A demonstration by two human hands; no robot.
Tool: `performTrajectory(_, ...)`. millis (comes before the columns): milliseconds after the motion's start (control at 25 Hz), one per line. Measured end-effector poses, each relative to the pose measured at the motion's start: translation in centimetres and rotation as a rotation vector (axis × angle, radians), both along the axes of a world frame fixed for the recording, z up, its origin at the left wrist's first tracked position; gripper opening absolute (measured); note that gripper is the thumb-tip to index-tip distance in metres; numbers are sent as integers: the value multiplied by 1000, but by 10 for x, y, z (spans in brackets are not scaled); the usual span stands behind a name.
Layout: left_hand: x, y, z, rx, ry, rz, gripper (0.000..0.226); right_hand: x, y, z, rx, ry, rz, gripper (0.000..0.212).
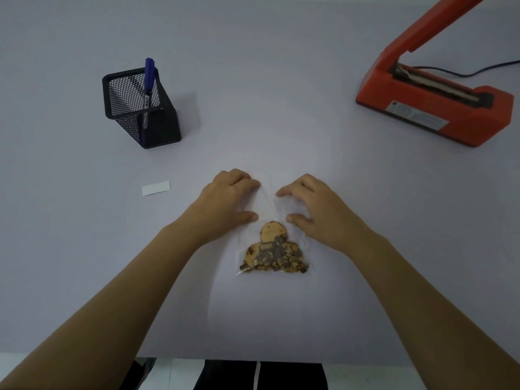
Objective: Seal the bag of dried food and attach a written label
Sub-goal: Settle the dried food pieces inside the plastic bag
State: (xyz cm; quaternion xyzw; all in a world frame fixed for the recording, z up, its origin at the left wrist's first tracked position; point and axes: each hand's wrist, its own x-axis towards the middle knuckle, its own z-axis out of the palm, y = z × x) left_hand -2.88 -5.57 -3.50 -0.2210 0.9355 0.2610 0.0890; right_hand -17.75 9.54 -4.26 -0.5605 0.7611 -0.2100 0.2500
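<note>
head view shows us the clear bag (267,204) lying flat on the pale worktop (281,80) right in front of us, with the cookies (274,253) gathered at its near end. we hold its far, upper part with both hands. our left hand (225,198) curls its fingers over the bag's left side, thumb pointing inward on the film. our right hand (312,206) does the same on the right side, with the film bunched whitish between its thumb and fingertips. the two hands are near each other but apart. a small white label (156,188) lies on the worktop to the left of the hands. farther back on the left stands a black mesh pen holder (140,114) with a blue pen (149,77) in it. an orange heat sealer (433,108) sits at far right with its arm raised, a dark cable (478,70) trailing behind it.
</note>
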Motion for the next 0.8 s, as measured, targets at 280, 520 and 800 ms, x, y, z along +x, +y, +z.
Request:
performTrajectory(280, 11, 13, -7, -17, 174, 63, 45, 1, 7, -8, -58, 29, 124, 31)
performTrajectory(520, 7, 21, -7, 48, 200, -15, 21, 8, 1, 3, 23, -71, -5, 19)
performTrajectory(800, -5, 34, -5, 81, 171, 207, 15, 10, -11, 12, 106, -95, -178, 11)
